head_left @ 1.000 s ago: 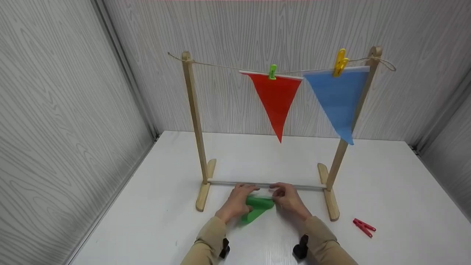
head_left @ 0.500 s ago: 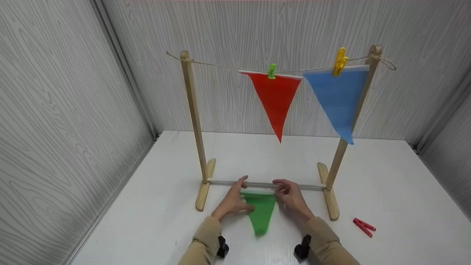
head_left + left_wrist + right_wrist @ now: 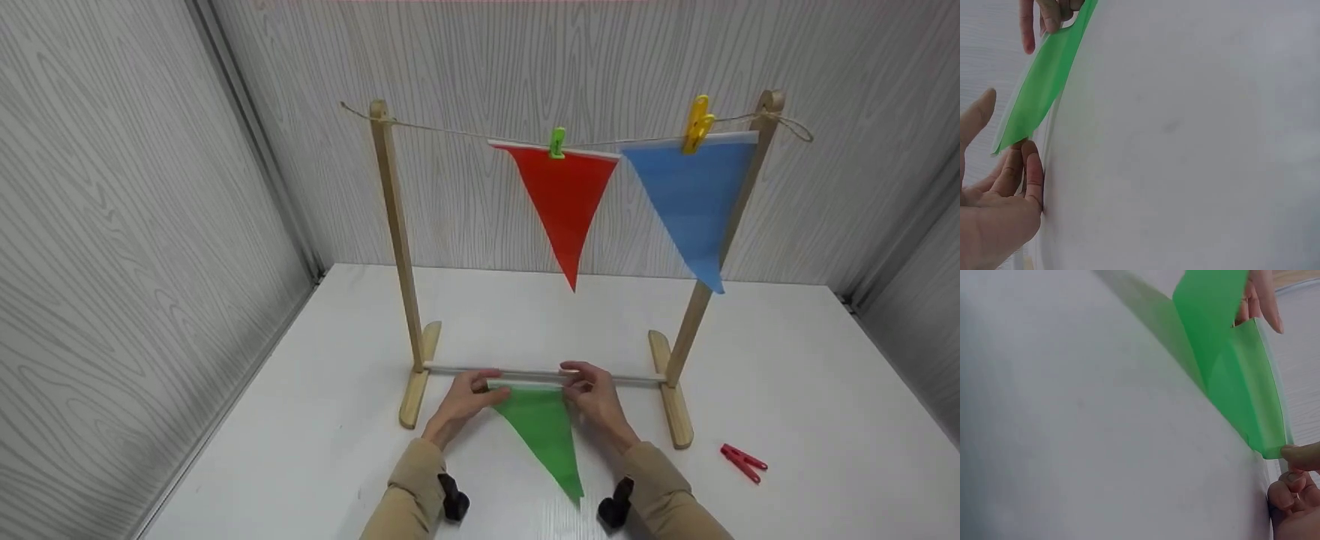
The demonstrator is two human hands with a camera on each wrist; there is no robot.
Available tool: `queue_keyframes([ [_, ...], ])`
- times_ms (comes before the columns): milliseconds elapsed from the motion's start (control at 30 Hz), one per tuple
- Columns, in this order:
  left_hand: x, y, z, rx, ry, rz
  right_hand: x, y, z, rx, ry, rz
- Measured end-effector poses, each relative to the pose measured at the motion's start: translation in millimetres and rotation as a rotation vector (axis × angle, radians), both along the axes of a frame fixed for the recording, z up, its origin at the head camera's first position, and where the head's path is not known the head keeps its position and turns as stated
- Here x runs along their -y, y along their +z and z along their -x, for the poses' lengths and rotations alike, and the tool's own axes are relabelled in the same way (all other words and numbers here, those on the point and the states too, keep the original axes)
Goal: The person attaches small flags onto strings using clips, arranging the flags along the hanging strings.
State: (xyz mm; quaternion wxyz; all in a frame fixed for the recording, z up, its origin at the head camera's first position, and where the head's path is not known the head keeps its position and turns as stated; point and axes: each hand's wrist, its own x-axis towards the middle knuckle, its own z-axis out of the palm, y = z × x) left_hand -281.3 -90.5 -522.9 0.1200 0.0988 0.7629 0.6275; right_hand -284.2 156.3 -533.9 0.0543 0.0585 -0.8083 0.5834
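A green triangular flag [image 3: 541, 427] hangs between my two hands, its white-edged top side toward the rack and its tip pointing toward me. With my left hand [image 3: 463, 397] I hold its top left corner, the index finger standing off from the edge. My right hand [image 3: 594, 397] pinches the top right corner. Seen from the left wrist, the flag [image 3: 1044, 84] is stretched from one hand to the other. From the right wrist its lower part [image 3: 1210, 304] folds over, close above the white table.
A wooden rack carries a string [image 3: 450, 132] between two posts [image 3: 397, 240]. On it hang a red flag [image 3: 566, 202] with a green clip [image 3: 557, 142] and a blue flag [image 3: 694, 195] with a yellow clip [image 3: 697, 127]. A red clothespin [image 3: 742, 461] lies at right.
The green flag was bunched up and has been unfolded, its tip swinging down toward me and right. My left hand left its old hold and took the top left corner; the right hand barely moved.
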Motion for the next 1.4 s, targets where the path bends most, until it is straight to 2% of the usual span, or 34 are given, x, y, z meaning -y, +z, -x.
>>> queue_keyframes([
  [200,-2,-0.6,0.6,-0.041,0.014,0.021,6,3.7,-3.7,-0.026,-0.036,0.018],
  [467,-2,-2.0,-1.2,-0.043,0.066,0.049,6,3.1,-2.4,0.036,-0.039,0.044],
  [633,-2,-3.7,-1.9,-0.045,0.076,0.028,0,-0.2,0.3,0.055,-0.007,0.058],
  [767,-3,-3.8,-2.4,-0.063,0.075,0.035,-6,1.2,-0.6,0.062,0.025,0.024],
  [1167,-4,-5.4,-0.3,-0.074,0.061,0.063,-41,13.7,-16.0,0.092,0.094,0.012],
  [1400,-2,-2.6,-3.5,-0.107,0.034,0.076,-63,22.2,-26.5,0.119,0.174,-0.005],
])
